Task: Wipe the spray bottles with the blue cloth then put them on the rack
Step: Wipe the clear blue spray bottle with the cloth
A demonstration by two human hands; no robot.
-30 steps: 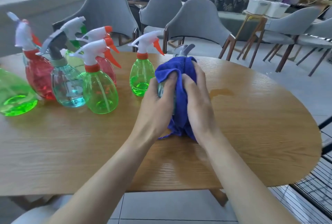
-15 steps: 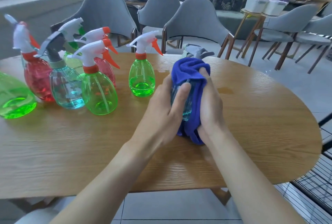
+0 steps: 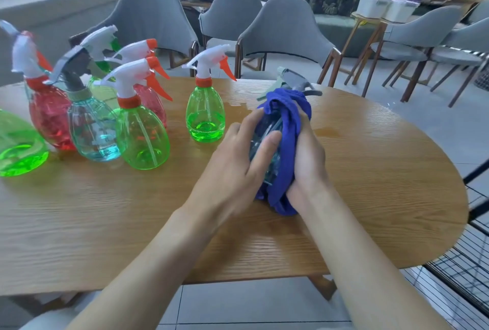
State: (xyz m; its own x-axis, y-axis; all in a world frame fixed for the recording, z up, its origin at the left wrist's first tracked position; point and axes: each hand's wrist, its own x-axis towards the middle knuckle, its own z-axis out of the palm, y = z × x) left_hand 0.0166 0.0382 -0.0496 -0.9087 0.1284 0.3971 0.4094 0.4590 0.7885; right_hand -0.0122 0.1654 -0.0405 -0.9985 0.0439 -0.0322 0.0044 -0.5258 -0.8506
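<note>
Bottle under work: clear blue-tinted plastic spray bottle with a grey trigger head, held near the middle of the oval wood-grain surface, roughly upright, nozzle end pointing away from the person. Base hidden by fabric; cannot tell whether it touches the surface.

Left hand: fingers curled round the bare left side of the bottle body, thumb laid across its front.

Right hand: closed over the deep blue microfibre cloth, pressing it against the right side of the bottle. Cloth is draped over the neck just below the trigger head, runs down the right flank and bunches beneath the wrist.

Other bottles stand on the left half of the surface, well apart from the hands. Nearest is a green plastic bottle with a white and orange head. Further left is a tight cluster: a second green bottle, a pale blue bottle with a grey head and a red bottle. A large green bottle is cut off by the left edge.

Black wire rack sits low beside the right end of the surface; no bottle visible on the part in view.

Grey upholstered chairs stand behind the far edge.
</note>
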